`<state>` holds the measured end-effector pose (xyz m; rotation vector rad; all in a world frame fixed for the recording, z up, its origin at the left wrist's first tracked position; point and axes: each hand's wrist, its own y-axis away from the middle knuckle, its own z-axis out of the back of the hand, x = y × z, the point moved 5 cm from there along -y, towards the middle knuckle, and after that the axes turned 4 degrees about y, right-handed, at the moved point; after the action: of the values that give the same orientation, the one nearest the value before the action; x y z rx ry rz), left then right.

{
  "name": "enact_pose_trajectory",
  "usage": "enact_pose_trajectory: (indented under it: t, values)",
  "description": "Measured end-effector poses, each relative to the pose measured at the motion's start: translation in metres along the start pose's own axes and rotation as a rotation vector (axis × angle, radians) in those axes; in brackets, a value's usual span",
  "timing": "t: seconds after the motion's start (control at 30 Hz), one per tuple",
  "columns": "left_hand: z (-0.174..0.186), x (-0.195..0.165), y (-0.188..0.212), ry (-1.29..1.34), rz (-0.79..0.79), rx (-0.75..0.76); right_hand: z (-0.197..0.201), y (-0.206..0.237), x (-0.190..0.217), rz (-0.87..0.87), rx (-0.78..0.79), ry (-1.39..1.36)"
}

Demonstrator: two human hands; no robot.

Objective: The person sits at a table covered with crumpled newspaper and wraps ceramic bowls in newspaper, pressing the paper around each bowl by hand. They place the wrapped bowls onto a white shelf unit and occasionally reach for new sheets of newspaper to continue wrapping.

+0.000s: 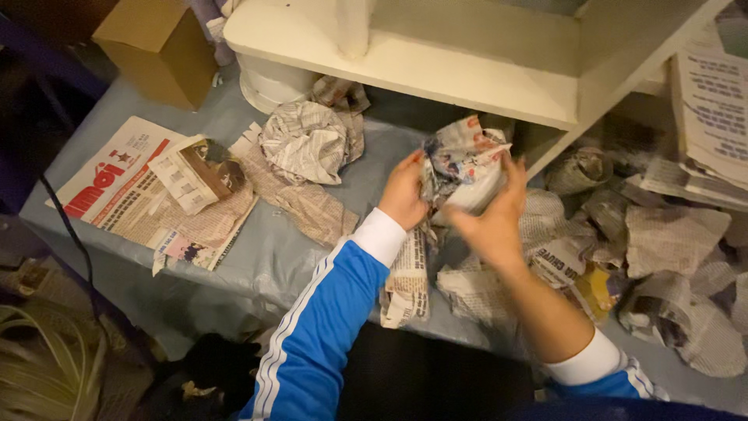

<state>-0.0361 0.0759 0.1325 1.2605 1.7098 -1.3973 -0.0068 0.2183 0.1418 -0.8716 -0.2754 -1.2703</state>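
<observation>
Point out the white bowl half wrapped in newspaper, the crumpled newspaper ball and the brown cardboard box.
White bowl half wrapped in newspaper (477, 193): head view, on its bare white side.
Crumpled newspaper ball (305, 142): head view, on its middle.
Brown cardboard box (160, 48): head view, on its top face.

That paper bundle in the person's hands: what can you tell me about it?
The bundle is a white, rounded object, perhaps a bowl, partly wrapped in crumpled printed newspaper with red and blue patches. Smooth white shows at its lower right; the paper bunches over its top. It is held above the grey table, just below a cream shelf. The left hand grips its left side, the right hand cups its right.
</observation>
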Motion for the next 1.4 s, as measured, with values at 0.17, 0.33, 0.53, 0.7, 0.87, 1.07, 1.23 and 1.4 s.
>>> enact_pose_trajectory:
  t: [0.17, 0.33, 0.53, 0.7, 0.87, 1.07, 1.23, 1.4]
  values:
    - [-0.003, -0.007, 0.009, 0.54, 0.392, -0.655, 0.042, 0.007, -0.009, -0.235, 0.072, -0.466]
    - [0.039, -0.069, 0.023, -0.253, 0.082, -0.956, 0.08, 0.023, -0.009, -0.542, 0.015, -0.784]
    - [0.034, -0.131, 0.029, -0.787, 0.059, -0.689, 0.129, 0.044, -0.01, -0.739, -0.036, -0.933]
    - [-0.01, -0.184, 0.038, -1.191, 0.101, -0.379, 0.169, 0.079, -0.005, -0.673, 0.017, -1.234]
    - [-0.08, -0.175, 0.142, -0.779, -0.025, -0.033, 0.218, 0.156, -0.02, -0.88, -0.054, -1.142]
    - [-0.122, -0.112, 0.276, -0.191, 0.032, 0.306, 0.245, 0.185, -0.015, -0.483, 0.325, -0.707]
    - [-0.122, -0.11, 0.321, 0.874, 0.766, -0.268, 0.349, 0.122, 0.039, 0.233, 0.11, 0.165]
    - [-0.109, -0.156, 0.338, 0.778, 0.799, -0.418, 0.405, 0.043, 0.073, 0.477, -0.119, 0.634]
